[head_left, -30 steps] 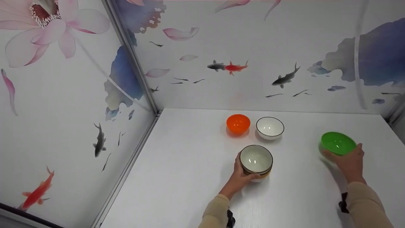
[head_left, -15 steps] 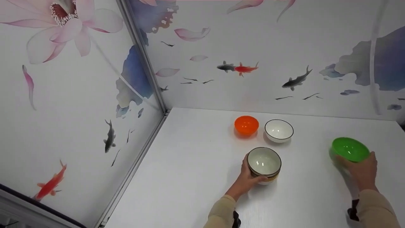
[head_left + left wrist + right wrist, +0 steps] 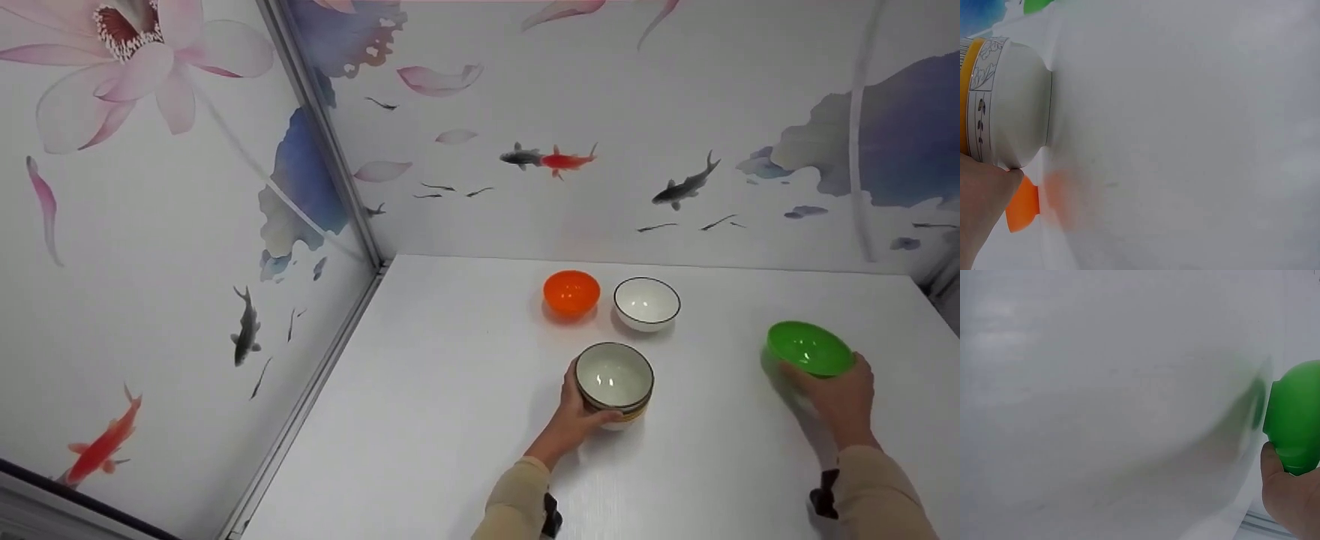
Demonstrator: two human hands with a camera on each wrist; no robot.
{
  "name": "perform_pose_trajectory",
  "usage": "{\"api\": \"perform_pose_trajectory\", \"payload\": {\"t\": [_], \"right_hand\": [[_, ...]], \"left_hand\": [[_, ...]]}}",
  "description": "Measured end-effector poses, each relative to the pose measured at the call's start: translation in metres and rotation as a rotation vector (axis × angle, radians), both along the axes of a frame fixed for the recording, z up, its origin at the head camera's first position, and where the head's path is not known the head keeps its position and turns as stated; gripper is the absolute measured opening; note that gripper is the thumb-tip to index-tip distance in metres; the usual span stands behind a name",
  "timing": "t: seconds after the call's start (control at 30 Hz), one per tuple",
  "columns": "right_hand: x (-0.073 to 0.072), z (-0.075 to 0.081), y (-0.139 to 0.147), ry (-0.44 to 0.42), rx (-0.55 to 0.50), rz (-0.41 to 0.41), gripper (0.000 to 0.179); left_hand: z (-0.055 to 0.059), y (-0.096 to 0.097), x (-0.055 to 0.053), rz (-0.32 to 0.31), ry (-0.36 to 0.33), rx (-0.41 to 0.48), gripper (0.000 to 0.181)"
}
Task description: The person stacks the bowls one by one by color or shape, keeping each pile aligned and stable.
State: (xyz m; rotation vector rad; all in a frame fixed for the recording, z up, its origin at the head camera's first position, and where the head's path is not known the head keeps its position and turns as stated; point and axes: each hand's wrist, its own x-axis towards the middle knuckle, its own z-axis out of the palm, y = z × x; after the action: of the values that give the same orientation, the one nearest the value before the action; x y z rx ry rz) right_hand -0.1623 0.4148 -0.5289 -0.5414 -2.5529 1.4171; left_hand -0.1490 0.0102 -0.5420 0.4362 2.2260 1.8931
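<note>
At the white desk (image 3: 420, 420), the left hand (image 3: 571, 420) clasps stacked bowls (image 3: 615, 379) (side-on, likely for steadiness) while the right hand (image 3: 841, 394) grips a green bowl (image 3: 808, 349).

No readable text, label, brand, number or sign in any view. Stack of round, pale, glossy bowls with dark rims (image 3: 615, 384): drawn leaf sprigs and lines only, no letters made out. Bright green round bowl (image 3: 810, 349), glossy orange round bowl (image 3: 571, 293), white round bowl with dark rim (image 3: 647, 304): nothing legible. White picture-printed wall panels (image 3: 622, 97): no legible characters.
</note>
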Motion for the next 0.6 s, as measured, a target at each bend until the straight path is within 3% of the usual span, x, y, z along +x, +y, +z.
{"api": "perform_pose_trajectory", "payload": {"t": [0.37, 0.6], "right_hand": [[-0.001, 0.007, -0.008, 0.047, 0.041, 0.012, 0.104], [0.0, 0.014, -0.019, -0.003, 0.038, 0.064, 0.111]], "left_hand": [[0.001, 0.0, 0.001, -0.008, 0.009, -0.018, 0.114], [0.002, 0.0, 0.002, 0.002, -0.009, -0.009, 0.113]]}}
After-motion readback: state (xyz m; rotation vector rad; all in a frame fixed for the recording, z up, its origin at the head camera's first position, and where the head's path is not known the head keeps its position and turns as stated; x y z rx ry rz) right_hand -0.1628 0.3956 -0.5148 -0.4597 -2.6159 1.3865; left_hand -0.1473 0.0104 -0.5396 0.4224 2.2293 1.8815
